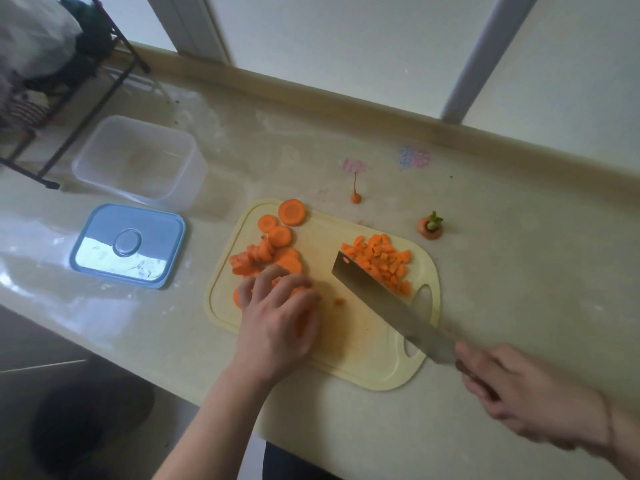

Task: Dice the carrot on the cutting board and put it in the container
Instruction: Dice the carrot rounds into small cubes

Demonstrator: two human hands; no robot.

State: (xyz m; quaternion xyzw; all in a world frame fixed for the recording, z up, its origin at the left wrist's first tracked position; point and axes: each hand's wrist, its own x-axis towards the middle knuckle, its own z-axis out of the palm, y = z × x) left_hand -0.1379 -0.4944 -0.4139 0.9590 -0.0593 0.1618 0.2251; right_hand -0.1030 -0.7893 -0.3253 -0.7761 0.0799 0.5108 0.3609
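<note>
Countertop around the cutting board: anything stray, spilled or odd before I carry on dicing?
Two trimmings lie off the cutting board on the counter: the carrot tail behind it and the leafy carrot top to its right. One diced bit sits apart from the diced pile. The container holds no carrot yet.

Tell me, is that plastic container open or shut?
Open: the container has no lid on, and its blue lid lies beside it.
</note>
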